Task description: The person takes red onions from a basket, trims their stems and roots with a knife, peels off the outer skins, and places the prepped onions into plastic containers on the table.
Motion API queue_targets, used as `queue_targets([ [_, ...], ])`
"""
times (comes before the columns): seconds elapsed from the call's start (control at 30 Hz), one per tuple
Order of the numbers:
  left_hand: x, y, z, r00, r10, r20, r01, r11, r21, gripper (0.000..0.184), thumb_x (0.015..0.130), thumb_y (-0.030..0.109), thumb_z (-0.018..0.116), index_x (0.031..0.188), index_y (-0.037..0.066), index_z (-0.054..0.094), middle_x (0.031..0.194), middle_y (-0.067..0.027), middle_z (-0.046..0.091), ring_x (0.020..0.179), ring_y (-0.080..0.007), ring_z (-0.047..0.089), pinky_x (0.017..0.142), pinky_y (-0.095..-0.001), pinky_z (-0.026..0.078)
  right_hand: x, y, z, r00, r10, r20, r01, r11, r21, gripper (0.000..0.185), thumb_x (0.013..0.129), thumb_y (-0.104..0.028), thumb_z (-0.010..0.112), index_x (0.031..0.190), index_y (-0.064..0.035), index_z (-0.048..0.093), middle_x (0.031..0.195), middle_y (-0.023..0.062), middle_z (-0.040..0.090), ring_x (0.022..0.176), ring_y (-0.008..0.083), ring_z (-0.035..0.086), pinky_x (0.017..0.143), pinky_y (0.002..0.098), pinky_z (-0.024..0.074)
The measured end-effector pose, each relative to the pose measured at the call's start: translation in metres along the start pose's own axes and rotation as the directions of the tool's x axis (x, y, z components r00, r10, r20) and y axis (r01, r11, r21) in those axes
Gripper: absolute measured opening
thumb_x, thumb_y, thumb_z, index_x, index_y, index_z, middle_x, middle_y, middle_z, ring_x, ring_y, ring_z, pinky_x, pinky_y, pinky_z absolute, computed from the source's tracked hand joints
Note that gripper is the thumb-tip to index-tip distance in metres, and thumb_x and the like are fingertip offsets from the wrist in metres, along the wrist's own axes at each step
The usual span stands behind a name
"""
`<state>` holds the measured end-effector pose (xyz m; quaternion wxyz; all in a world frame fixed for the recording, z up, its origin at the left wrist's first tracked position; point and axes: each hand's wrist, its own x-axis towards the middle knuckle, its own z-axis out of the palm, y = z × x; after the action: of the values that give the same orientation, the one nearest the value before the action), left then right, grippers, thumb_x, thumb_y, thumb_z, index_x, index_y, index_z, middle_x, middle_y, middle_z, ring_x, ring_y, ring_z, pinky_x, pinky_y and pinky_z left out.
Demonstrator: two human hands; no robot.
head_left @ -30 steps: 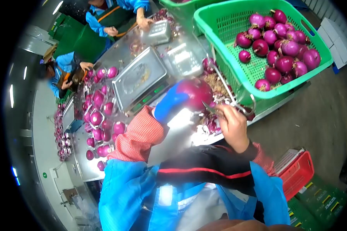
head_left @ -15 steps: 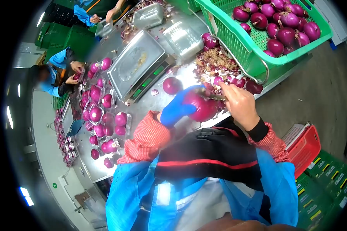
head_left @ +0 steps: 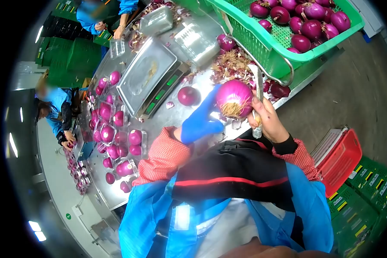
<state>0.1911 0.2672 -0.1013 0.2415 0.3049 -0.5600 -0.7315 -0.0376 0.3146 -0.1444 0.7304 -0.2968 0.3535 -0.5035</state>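
My left hand (head_left: 198, 122), in a blue glove, cups a large red onion (head_left: 234, 98) from its left side, with the thumb apart below it. The onion's dry, stringy root end is turned down towards me. In my bare right hand (head_left: 268, 121) is a knife (head_left: 259, 81), its blade pointing up and its handle low in the fingers. The right fingers are close to the onion's right side; whether they touch it I cannot tell. Behind the onion lies a heap of peelings and roots (head_left: 232, 64). Another red onion (head_left: 188, 96) sits on the metal table left of it.
A green basket (head_left: 284, 58) of red onions stands at the back right. Left of my hands are a scale (head_left: 148, 79), clear trays (head_left: 196, 45) and several packed onions (head_left: 107, 129). Two co-workers (head_left: 58, 109) stand across the table. A red basket (head_left: 342, 161) is low at right.
The onion has turned so its root end faces me. The knife has come away from its top and now points upward. One co-worker's hands have moved lower along the table.
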Motion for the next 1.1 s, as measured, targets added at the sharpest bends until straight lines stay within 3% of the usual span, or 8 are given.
queue_targets([
  [0.03,0.002,-0.005,0.007,0.989,0.143,-0.026,-0.138,0.978,0.156,0.101,0.080,0.027,0.077,0.153,0.009,0.008,0.137,-0.0157,0.044,0.120,-0.0234,0.052,0.091,-0.0354,0.051,0.000,0.004,0.005,0.998,0.063,0.019,-0.065,0.987,0.144,0.034,0.103,-0.033,0.041,0.119,-0.0037,0.046,0.075,0.0047,0.053,0.048,0.0100,0.044,0.045,0.0239,0.0365],
  [0.13,0.004,-0.015,0.015,0.964,0.155,-0.217,-0.159,0.987,0.000,0.112,0.067,0.017,0.085,0.150,0.006,0.011,0.140,-0.0170,0.039,0.126,-0.0269,0.047,0.102,-0.0413,0.044,0.000,0.019,0.024,0.968,0.235,0.084,-0.249,0.910,0.332,0.042,0.102,-0.046,0.041,0.104,-0.0063,0.052,0.060,0.0025,0.048,0.046,0.0105,0.043,0.044,0.0253,0.0353],
  [0.23,0.002,-0.022,0.017,0.951,0.096,-0.292,-0.176,0.950,-0.260,0.102,0.069,0.029,0.084,0.146,0.003,0.022,0.138,-0.0167,0.042,0.125,-0.0276,0.048,0.102,-0.0401,0.044,0.003,0.015,0.020,0.980,0.200,0.008,-0.198,0.973,-0.117,0.043,0.101,-0.047,0.043,0.097,-0.0063,0.056,0.054,0.0018,0.047,0.047,0.0124,0.046,0.047,0.0265,0.0377],
  [0.3,-0.001,-0.033,0.011,0.955,0.032,-0.296,-0.154,0.903,-0.401,0.097,0.072,0.034,0.082,0.144,0.001,0.026,0.135,-0.0161,0.045,0.124,-0.0276,0.050,0.101,-0.0399,0.045,0.002,0.018,0.013,0.974,-0.207,-0.088,0.107,0.771,-0.628,0.030,0.096,-0.035,0.055,0.098,-0.0048,0.059,0.067,0.0088,0.056,0.059,0.0165,0.057,0.053,0.0308,0.0440],
  [0.37,-0.002,-0.014,0.017,0.967,0.036,-0.250,-0.133,0.914,-0.384,0.093,0.074,0.040,0.079,0.142,-0.001,0.031,0.133,-0.0150,0.049,0.123,-0.0263,0.051,0.103,-0.0405,0.043,-0.006,-0.006,0.019,0.849,-0.503,0.160,0.303,0.216,-0.928,0.022,0.083,-0.018,0.067,0.100,-0.0059,0.059,0.079,0.0095,0.057,0.066,0.0211,0.061,0.057,0.0343,0.0470],
  [0.47,-0.005,-0.010,0.018,0.980,0.008,-0.198,-0.089,0.910,-0.404,0.092,0.074,0.040,0.079,0.142,-0.001,0.032,0.134,-0.0143,0.049,0.124,-0.0257,0.051,0.105,-0.0407,0.041,-0.012,-0.026,0.029,0.832,-0.449,0.327,0.326,-0.083,-0.942,0.031,0.074,-0.005,0.065,0.105,-0.0058,0.062,0.086,0.0111,0.059,0.069,0.0259,0.062,0.059,0.0358,0.0493],
  [0.9,-0.020,-0.028,-0.006,0.998,-0.040,-0.039,0.023,0.929,-0.370,0.089,0.075,0.029,0.078,0.145,0.000,0.029,0.138,-0.0161,0.047,0.127,-0.0285,0.049,0.108,-0.0413,0.039,-0.001,-0.008,0.015,0.775,-0.487,0.402,0.368,-0.170,-0.914,0.031,0.072,-0.005,0.066,0.102,-0.0072,0.060,0.081,0.0066,0.057,0.064,0.0217,0.061,0.056,0.0340,0.0482],
  [1.1,-0.024,-0.018,0.006,0.983,-0.173,-0.055,0.136,0.902,-0.409,0.093,0.071,0.041,0.077,0.142,0.000,0.034,0.135,-0.0159,0.050,0.123,-0.0279,0.052,0.105,-0.0403,0.041,0.009,0.014,-0.008,0.823,-0.466,0.323,0.367,0.004,-0.930,0.040,0.072,0.006,0.062,0.111,-0.0029,0.062,0.088,0.0110,0.063,0.072,0.0272,0.064,0.062,0.0357,0.0511],
])
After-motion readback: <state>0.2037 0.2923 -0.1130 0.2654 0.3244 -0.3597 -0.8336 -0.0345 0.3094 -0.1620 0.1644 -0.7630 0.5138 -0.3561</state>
